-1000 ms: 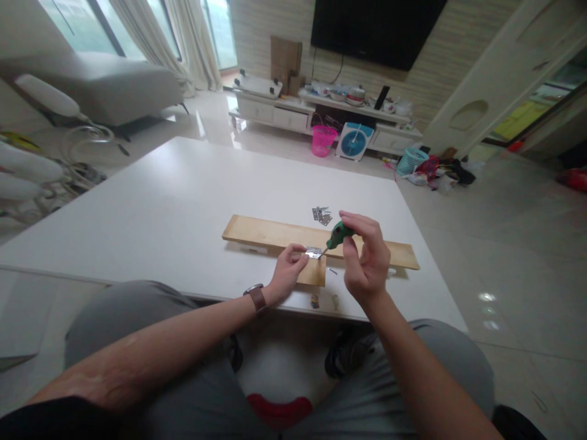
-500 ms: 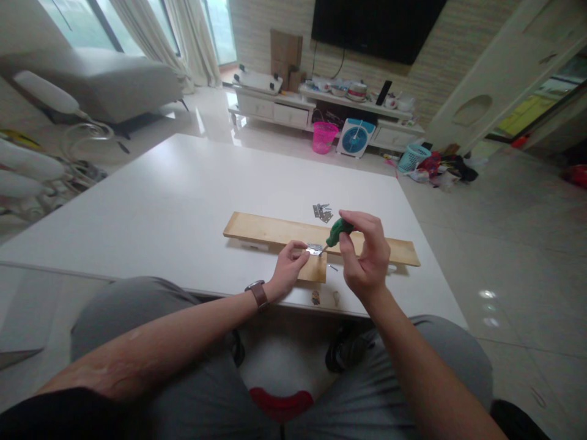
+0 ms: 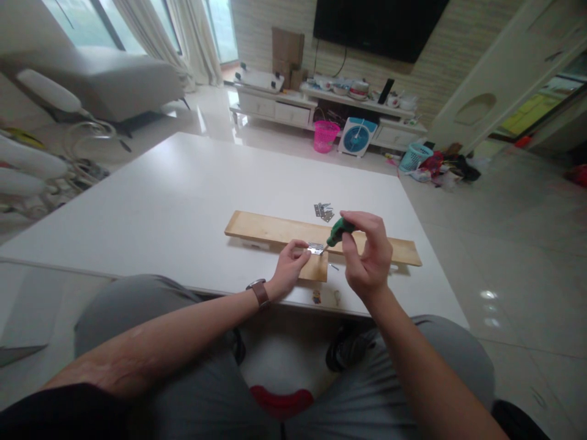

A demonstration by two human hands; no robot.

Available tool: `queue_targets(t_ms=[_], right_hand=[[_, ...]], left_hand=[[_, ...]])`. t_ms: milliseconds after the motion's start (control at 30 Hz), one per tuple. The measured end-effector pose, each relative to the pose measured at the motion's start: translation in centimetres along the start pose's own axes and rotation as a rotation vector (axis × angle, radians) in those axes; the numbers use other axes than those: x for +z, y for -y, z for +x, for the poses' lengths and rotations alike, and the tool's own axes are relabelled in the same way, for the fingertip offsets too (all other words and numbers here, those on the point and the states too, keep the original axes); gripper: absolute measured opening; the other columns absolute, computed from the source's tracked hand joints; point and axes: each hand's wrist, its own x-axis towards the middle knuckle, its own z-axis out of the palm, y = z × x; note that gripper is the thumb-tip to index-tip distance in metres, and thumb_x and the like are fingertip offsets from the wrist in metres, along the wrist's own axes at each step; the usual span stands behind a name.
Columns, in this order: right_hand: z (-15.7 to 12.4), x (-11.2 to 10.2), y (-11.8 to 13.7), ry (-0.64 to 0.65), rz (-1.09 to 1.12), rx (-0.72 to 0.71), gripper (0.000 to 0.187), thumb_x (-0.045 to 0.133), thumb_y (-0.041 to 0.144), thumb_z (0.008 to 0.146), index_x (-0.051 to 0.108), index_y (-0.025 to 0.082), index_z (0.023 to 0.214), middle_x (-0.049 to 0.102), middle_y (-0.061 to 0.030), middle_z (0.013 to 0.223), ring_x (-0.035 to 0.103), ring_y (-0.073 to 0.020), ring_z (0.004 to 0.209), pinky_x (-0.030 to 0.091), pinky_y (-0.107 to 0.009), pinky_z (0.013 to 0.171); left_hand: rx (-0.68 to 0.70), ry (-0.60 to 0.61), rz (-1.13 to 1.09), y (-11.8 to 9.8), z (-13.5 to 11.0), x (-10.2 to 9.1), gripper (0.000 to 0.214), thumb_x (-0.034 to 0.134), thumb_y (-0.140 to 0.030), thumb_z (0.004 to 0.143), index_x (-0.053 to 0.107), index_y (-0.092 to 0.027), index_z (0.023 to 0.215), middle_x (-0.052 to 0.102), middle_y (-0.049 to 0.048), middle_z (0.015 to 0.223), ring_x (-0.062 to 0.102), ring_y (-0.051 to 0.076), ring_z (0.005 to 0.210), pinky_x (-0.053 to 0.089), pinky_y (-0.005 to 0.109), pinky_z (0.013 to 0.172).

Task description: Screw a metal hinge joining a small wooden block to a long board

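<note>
My right hand [image 3: 369, 250] grips a green-handled screwdriver [image 3: 340, 231], its tip angled down to the right part of a metal hinge [image 3: 315, 249]. The hinge lies across a short wooden block [image 3: 315, 269] and the near edge of a long wooden board [image 3: 270, 229]. With thumb and fingers, my left hand [image 3: 291, 263] pinches the hinge's left side against the wood. Any screw under the screwdriver tip is too small to make out.
Several loose hinges [image 3: 324, 211] lie beyond the board. A small metal piece [image 3: 334, 267] lies right of the block. Near the front edge of the white table [image 3: 183, 195] sit a small pile of screws [image 3: 316, 297] and another small item [image 3: 337, 297].
The view has shifted very slightly. Both hands, the screwdriver and the hinge stay in nearly the same places.
</note>
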Motion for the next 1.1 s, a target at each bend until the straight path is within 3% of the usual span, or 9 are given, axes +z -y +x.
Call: queue_targets(t_ms=[200, 400, 600, 833, 1100], right_hand=[[0.09, 0.02, 0.13, -0.053, -0.099, 0.0, 0.031, 0.075, 0.019, 0.098, 0.07, 0.029, 0.127, 0.069, -0.0044, 0.11, 0.07, -0.0232, 0.103, 0.063, -0.044, 0.087], [-0.03, 0.1, -0.09, -0.006, -0.029, -0.008, 0.04, 0.061, 0.014, 0.103, 0.066, 0.03, 0.139, 0.076, -0.0086, 0.128, 0.074, -0.0265, 0.12, 0.065, -0.049, 0.094], [0.15, 0.08, 0.01, -0.071, -0.107, -0.023, 0.027, 0.075, 0.018, 0.098, 0.071, 0.03, 0.122, 0.069, -0.004, 0.108, 0.073, -0.0213, 0.098, 0.065, -0.042, 0.08], [-0.09, 0.0, -0.02, -0.001, -0.005, -0.002, 0.038, 0.056, 0.013, 0.104, 0.068, 0.03, 0.136, 0.076, -0.0086, 0.128, 0.074, -0.0272, 0.123, 0.064, -0.052, 0.1], [0.2, 0.05, 0.11, -0.076, -0.115, -0.013, 0.027, 0.077, 0.021, 0.097, 0.071, 0.03, 0.122, 0.066, -0.0031, 0.104, 0.069, -0.0217, 0.097, 0.063, -0.042, 0.082]], left_hand=[[-0.006, 0.009, -0.014, 0.15, 0.0, -0.02, 0.047, 0.088, -0.054, 0.082, 0.061, -0.022, 0.104, 0.074, -0.0001, 0.078, 0.071, 0.019, 0.071, 0.052, 0.028, 0.066], [-0.007, 0.014, -0.018, -0.05, -0.06, 0.02, 0.047, 0.088, -0.054, 0.082, 0.062, -0.022, 0.105, 0.076, 0.001, 0.081, 0.071, 0.019, 0.073, 0.052, 0.028, 0.068], [0.0, 0.009, -0.02, 0.19, 0.06, 0.0, 0.049, 0.09, -0.055, 0.081, 0.062, -0.022, 0.104, 0.075, -0.0002, 0.078, 0.07, 0.018, 0.07, 0.052, 0.027, 0.066], [0.018, -0.002, -0.002, 0.15, 0.12, -0.05, 0.049, 0.091, -0.055, 0.08, 0.063, -0.021, 0.103, 0.076, 0.0006, 0.081, 0.072, 0.019, 0.074, 0.053, 0.028, 0.068], [0.024, 0.004, -0.01, 0.12, 0.08, 0.04, 0.048, 0.089, -0.055, 0.081, 0.062, -0.021, 0.102, 0.076, 0.0007, 0.081, 0.071, 0.018, 0.074, 0.052, 0.027, 0.068]])
